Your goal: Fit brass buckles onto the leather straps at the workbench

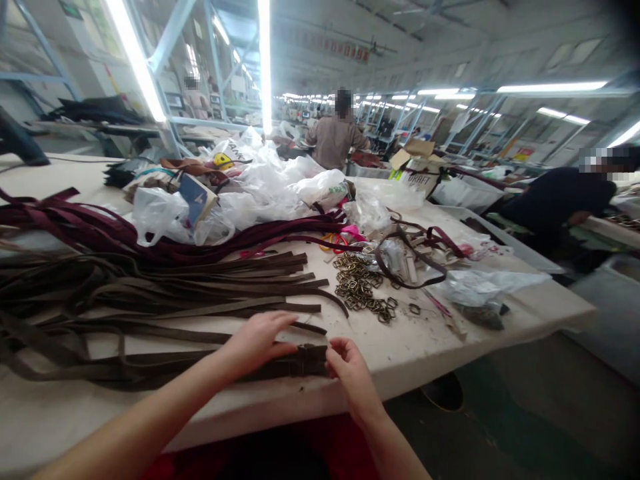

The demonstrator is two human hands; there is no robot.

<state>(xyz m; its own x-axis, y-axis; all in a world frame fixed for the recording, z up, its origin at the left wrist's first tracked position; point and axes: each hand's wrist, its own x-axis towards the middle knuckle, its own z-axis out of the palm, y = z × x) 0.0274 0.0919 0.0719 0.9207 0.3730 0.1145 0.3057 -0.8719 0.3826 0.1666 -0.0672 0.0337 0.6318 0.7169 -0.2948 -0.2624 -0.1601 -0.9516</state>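
My left hand (257,340) lies over a bundle of dark brown straps (165,365) near the table's front edge, thumb under and fingers over, gripping them. My right hand (347,363) pinches the strap ends, where a dark metal buckle (311,352) sits. More brown straps (200,287) fan out across the table behind the hands. A pile of small brass buckles (360,287) lies just beyond my right hand.
Maroon straps (100,230) lie further back, with clear plastic bags (260,187) heaped behind them. The white table (425,347) ends at the right, with floor beyond. One person stands at the far end, another sits at the right.
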